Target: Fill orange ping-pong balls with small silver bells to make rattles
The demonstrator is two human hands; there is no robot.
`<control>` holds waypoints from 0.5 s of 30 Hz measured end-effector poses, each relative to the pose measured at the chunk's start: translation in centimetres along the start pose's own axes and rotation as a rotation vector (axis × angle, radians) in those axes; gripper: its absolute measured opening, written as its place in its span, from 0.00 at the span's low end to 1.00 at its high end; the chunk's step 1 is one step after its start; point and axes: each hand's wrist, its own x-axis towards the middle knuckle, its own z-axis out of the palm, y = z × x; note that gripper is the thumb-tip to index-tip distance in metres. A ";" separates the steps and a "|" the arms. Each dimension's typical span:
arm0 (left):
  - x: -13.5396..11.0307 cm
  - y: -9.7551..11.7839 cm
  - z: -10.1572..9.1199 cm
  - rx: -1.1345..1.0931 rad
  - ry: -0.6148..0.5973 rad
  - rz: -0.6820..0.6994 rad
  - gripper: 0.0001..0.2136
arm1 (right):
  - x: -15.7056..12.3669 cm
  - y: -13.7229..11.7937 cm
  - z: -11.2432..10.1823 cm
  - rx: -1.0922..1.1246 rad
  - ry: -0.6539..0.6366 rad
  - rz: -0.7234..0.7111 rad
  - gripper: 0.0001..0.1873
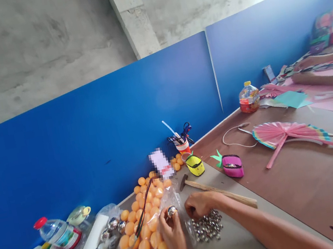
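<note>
My left hand (pixel 174 234) is closed round a shiny silver ball (pixel 171 211), gripped upright between thumb and fingers. Just to the right, my right hand (pixel 201 204) has its fingers curled together, and whatever they may pinch is hidden. Beneath that hand lies a pile of small shiny metal pieces, like little bells (pixel 209 228). A hammer (pixel 220 190) with a wooden handle rests behind my right hand and forearm. Many orange balls (pixel 144 246), partly in a clear plastic bag, spread left of my left hand. A dark cord (pixel 145 207) crosses them.
More silver balls (pixel 113 224) sit among plastic wrapping at left, near a red-capped bottle (pixel 58 233). Yellow (pixel 195 165) and purple (pixel 233 166) pouches, a pen cup (pixel 183 146), a pink paper fan (pixel 284 133) and a jug (pixel 249 99) stand farther back. Another person's forearms (pixel 329 78) reach in at right.
</note>
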 end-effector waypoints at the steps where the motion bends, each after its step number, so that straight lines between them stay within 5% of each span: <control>1: 0.0 0.0 0.0 -0.001 0.000 0.001 0.22 | 0.0 -0.3 0.2 -0.025 0.023 0.004 0.12; 8: 0.3 -0.3 0.1 -0.043 0.015 0.008 0.22 | 0.2 -1.2 1.3 -0.186 0.122 -0.013 0.12; 15: 0.1 -0.2 0.0 -0.007 -0.006 0.018 0.22 | 0.8 -0.1 0.8 -0.027 0.265 0.014 0.10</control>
